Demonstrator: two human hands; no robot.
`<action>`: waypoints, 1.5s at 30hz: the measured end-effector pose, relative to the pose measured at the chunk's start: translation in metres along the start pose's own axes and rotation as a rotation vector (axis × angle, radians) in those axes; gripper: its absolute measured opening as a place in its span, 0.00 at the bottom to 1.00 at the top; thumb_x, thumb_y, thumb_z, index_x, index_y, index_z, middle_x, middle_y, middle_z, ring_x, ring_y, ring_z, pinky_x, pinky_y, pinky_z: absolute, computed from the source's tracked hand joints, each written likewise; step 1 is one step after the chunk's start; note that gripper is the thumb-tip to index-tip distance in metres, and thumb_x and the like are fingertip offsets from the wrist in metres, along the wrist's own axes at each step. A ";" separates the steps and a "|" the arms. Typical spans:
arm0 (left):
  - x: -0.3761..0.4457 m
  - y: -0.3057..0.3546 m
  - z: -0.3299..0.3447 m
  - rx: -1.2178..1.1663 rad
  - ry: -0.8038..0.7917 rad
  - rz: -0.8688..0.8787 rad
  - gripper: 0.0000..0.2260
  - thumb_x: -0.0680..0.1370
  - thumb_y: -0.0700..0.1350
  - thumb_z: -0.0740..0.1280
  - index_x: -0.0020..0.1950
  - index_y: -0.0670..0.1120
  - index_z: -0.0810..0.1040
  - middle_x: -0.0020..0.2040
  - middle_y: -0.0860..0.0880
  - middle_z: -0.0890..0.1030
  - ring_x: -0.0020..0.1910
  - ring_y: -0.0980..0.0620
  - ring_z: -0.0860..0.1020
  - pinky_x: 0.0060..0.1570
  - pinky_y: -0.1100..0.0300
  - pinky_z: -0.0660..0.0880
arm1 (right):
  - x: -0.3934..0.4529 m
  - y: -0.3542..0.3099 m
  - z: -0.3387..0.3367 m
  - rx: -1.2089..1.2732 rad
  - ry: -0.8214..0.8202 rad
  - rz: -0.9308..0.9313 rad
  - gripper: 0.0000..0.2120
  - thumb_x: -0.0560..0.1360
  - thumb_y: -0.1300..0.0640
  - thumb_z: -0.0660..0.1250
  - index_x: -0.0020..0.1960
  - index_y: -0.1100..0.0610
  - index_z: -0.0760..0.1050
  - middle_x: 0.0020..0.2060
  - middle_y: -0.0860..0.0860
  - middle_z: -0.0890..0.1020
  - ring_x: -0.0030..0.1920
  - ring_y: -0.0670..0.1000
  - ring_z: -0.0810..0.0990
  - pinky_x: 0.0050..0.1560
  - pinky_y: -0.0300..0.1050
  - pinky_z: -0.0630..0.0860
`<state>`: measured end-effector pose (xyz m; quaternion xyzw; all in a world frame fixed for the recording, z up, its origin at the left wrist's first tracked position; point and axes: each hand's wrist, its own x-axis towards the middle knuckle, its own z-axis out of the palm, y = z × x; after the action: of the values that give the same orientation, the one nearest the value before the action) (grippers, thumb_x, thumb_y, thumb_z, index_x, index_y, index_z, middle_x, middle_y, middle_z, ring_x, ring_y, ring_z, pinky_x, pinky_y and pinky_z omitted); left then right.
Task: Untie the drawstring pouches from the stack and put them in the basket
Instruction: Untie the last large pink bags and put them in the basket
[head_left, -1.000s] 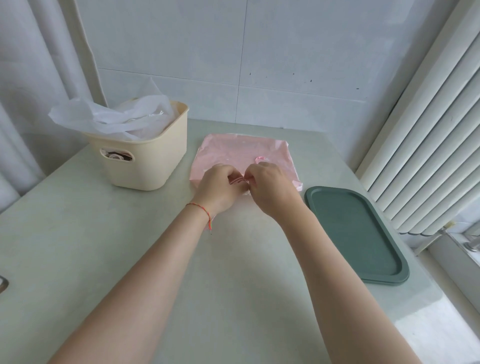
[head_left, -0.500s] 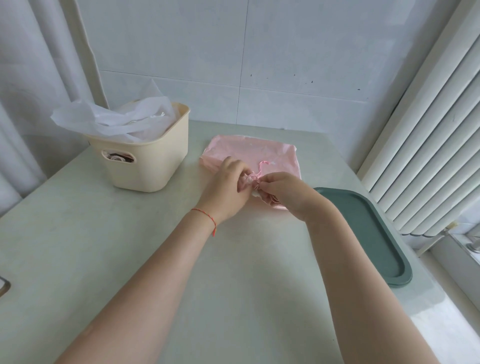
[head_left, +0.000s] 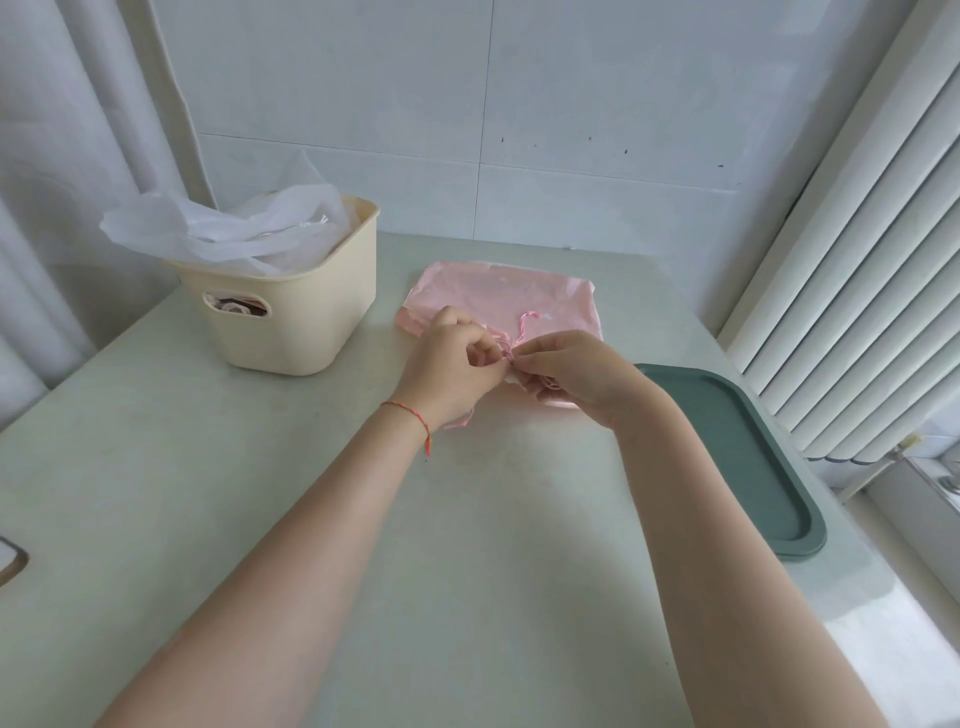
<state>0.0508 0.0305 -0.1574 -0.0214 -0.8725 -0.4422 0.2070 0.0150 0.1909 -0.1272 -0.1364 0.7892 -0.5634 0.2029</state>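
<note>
A flat pink drawstring pouch (head_left: 498, 293) lies on the pale table (head_left: 208, 493), right of a cream basket (head_left: 296, 317). White sheer pouches (head_left: 223, 228) spill out of the basket's top. My left hand (head_left: 449, 366) and my right hand (head_left: 576, 371) meet at the pouch's near edge. Both pinch the thin pink drawstring (head_left: 511, 348), which loops up over the pouch. The near edge of the pouch is hidden under my hands.
A dark green tray (head_left: 748, 462) lies on the table at the right, close to my right forearm. Vertical white blinds (head_left: 857, 260) line the right side, a tiled wall the back. A curtain hangs at the left.
My hands have drawn a little apart at the drawstring, and the string's loop now lies out on the pouch. The pouch's near edge is bunched under my hands.
</note>
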 end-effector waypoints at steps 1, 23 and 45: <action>0.000 0.001 -0.002 -0.016 -0.002 -0.024 0.08 0.71 0.41 0.74 0.35 0.50 0.79 0.49 0.52 0.72 0.37 0.56 0.75 0.47 0.65 0.73 | 0.001 0.000 0.000 -0.005 0.008 0.001 0.05 0.77 0.65 0.65 0.48 0.65 0.79 0.33 0.54 0.76 0.31 0.48 0.72 0.38 0.39 0.70; -0.004 -0.019 -0.013 0.148 0.043 -0.391 0.27 0.72 0.53 0.73 0.24 0.47 0.58 0.21 0.52 0.60 0.25 0.51 0.61 0.27 0.58 0.54 | 0.016 0.025 -0.004 -0.617 0.534 -0.054 0.06 0.77 0.58 0.64 0.47 0.56 0.79 0.45 0.51 0.82 0.46 0.54 0.79 0.47 0.51 0.79; 0.015 -0.017 -0.043 0.335 -0.170 -0.233 0.07 0.75 0.48 0.67 0.40 0.47 0.79 0.40 0.50 0.78 0.44 0.48 0.75 0.39 0.59 0.67 | -0.020 0.009 -0.042 -0.453 0.238 0.010 0.23 0.70 0.41 0.74 0.59 0.50 0.73 0.45 0.49 0.80 0.41 0.49 0.81 0.37 0.43 0.75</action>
<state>0.0486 -0.0160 -0.1422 0.0772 -0.9447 -0.3084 0.0807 0.0126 0.2376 -0.1201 -0.1073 0.9143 -0.3833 0.0753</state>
